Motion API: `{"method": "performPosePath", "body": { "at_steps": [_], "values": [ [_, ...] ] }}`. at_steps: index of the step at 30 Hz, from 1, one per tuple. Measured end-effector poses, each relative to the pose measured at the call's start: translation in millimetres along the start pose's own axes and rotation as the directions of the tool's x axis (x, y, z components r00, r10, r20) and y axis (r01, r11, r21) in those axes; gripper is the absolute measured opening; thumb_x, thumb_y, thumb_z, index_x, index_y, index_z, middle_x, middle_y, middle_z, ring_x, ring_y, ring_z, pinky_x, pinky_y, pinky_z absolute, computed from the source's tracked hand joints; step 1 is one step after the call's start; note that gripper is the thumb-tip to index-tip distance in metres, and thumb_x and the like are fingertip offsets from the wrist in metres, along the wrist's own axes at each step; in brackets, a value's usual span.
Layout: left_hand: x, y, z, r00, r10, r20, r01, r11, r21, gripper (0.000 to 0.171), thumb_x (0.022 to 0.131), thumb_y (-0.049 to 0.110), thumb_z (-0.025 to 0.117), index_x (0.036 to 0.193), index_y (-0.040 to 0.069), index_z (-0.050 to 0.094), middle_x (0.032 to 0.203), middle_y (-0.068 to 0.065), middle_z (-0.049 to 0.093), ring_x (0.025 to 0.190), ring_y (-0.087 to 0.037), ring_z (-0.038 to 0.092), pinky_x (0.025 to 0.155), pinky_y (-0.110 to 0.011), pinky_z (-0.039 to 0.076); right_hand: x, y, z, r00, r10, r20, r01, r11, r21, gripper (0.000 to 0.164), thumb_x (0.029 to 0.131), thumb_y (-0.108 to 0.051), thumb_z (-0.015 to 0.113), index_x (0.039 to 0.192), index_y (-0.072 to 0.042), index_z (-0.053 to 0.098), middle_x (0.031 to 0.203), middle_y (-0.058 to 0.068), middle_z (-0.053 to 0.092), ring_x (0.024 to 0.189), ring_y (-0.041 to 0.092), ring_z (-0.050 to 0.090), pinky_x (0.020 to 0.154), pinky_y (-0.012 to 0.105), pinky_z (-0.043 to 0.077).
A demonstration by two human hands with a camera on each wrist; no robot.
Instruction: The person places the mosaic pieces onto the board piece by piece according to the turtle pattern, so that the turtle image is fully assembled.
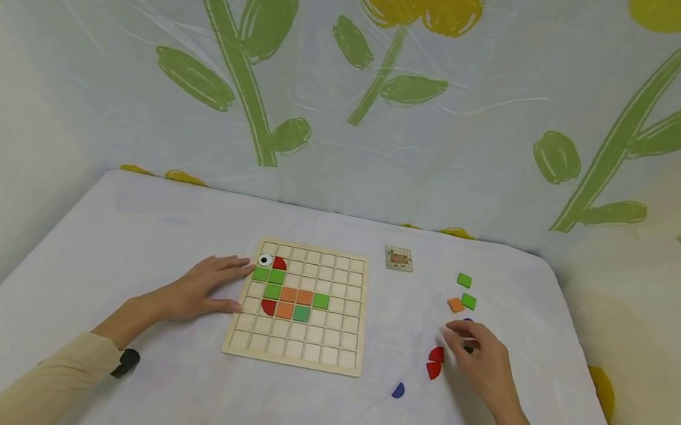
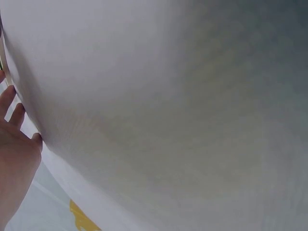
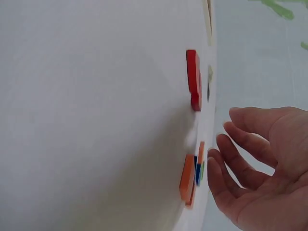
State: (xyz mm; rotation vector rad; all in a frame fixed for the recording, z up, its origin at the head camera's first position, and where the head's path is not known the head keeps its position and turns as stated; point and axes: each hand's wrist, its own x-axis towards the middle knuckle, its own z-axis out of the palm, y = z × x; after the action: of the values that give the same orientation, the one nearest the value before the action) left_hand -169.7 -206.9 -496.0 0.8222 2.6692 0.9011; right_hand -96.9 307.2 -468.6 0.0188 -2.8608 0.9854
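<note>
A wooden grid board (image 1: 321, 360) lies mid-table. On its left part sit a round eye piece (image 1: 265, 260), red rounded pieces (image 1: 280, 263), green squares (image 1: 277, 276), orange squares (image 1: 285, 311) and a blue-green square (image 1: 301, 313). My left hand (image 1: 205, 287) touches the board's left edge with fingers extended. Over the loose pieces at the right hovers my right hand (image 1: 481, 363), fingers bent and thumb apart, with nothing between them in the right wrist view. Two red pieces (image 3: 193, 72) and some orange pieces (image 3: 186, 178) lie below and beside that hand.
Loose green squares (image 1: 464, 281) and an orange square (image 1: 456, 305) lie beyond the right hand. A blue half-round piece (image 1: 399, 390) is nearer the front. A small picture card (image 1: 399, 259) lies behind the board's right corner. Flower-printed cloth (image 1: 461, 150) rises behind the table.
</note>
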Motion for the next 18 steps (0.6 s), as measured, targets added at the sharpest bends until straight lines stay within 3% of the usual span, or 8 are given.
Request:
{"method": "performPosePath", "body": {
  "at_steps": [7, 18],
  "values": [
    [-1.0, -2.5, 0.9, 1.000, 0.004, 0.004, -0.004, 1.000, 0.010, 0.081, 0.093, 0.039, 0.076, 0.158, 0.008, 0.040, 0.163, -0.017, 0.036, 0.151, -0.041, 0.025, 0.122, -0.064, 0.010, -13.7, 10.1, -11.9, 0.998, 0.058, 0.003, -0.058, 0.998, -0.016, 0.031, 0.095, -0.014, 0.076, 0.123, -0.003, 0.068, 0.116, 0.017, 0.070, 0.105, 0.033, 0.064, 0.076, 0.010, 0.049],
    [0.4, -2.5, 0.4, 1.000, 0.020, 0.004, -0.020, 1.000, 0.002, 0.081, 0.093, 0.039, 0.076, 0.158, 0.008, 0.040, 0.163, -0.016, 0.036, 0.152, -0.040, 0.025, 0.122, -0.064, 0.007, -22.6, 20.6, -26.4, 0.989, 0.112, 0.092, -0.109, 0.993, -0.039, 0.037, 0.093, -0.020, 0.079, 0.118, 0.004, 0.066, 0.107, 0.014, 0.069, 0.094, 0.028, 0.063, 0.071, 0.016, 0.052]
  ]
}}
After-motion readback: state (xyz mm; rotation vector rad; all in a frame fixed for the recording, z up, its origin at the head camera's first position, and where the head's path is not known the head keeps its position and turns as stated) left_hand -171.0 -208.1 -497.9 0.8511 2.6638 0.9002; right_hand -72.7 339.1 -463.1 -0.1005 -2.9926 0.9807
